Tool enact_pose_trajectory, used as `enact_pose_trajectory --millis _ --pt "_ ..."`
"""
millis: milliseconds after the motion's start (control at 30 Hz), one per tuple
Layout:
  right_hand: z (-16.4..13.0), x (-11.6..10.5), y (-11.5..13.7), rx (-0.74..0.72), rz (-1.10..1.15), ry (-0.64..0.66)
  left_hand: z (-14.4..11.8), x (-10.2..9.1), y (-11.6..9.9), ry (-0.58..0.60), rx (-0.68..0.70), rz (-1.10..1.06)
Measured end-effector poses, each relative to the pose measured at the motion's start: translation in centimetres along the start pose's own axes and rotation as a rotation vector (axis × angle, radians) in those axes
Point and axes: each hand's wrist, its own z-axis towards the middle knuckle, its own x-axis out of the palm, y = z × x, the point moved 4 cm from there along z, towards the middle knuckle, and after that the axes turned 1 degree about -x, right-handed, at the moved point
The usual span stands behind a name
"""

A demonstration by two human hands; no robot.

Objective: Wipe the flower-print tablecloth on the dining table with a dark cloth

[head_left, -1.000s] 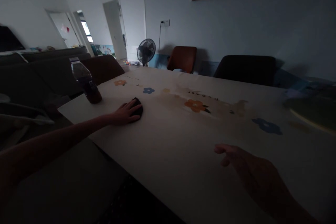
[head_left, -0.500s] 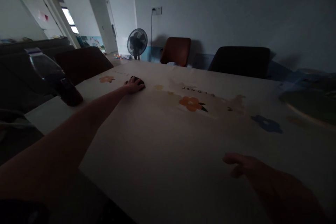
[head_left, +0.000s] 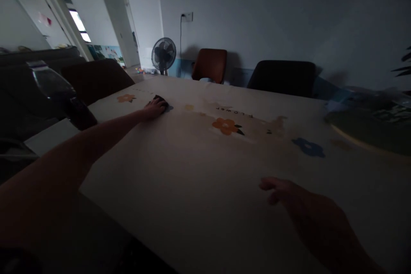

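Observation:
My left hand (head_left: 154, 108) is stretched far across the table (head_left: 199, 171), pressing flat on a small dark cloth (head_left: 160, 99) that shows only at my fingertips. The cloth lies on the pale flower-printed table cover, next to a blue flower print. My right hand (head_left: 290, 199) rests low on the table near me, fingers loosely apart, holding nothing. A plastic bottle (head_left: 61, 94) with dark liquid stands at the table's left corner, left of my outstretched arm.
Dark chairs (head_left: 282, 78) and a brown chair (head_left: 209, 64) line the far side; another chair (head_left: 96, 80) stands at the left end. A floor fan (head_left: 163, 53) is by the wall. A green dish-like object (head_left: 369, 130) lies blurred at the right.
My left hand has slid the dark cloth away from me, from beside the bottle toward the table's far side. My right hand has stayed in place on the table.

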Motion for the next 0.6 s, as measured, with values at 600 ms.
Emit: enact_pose_trajectory --millis 600 --pt "0.2 0.3 3.1 -0.255 0.077 -0.155 -20.4 -0.9 -22.0 0.028 0.54 -0.138"
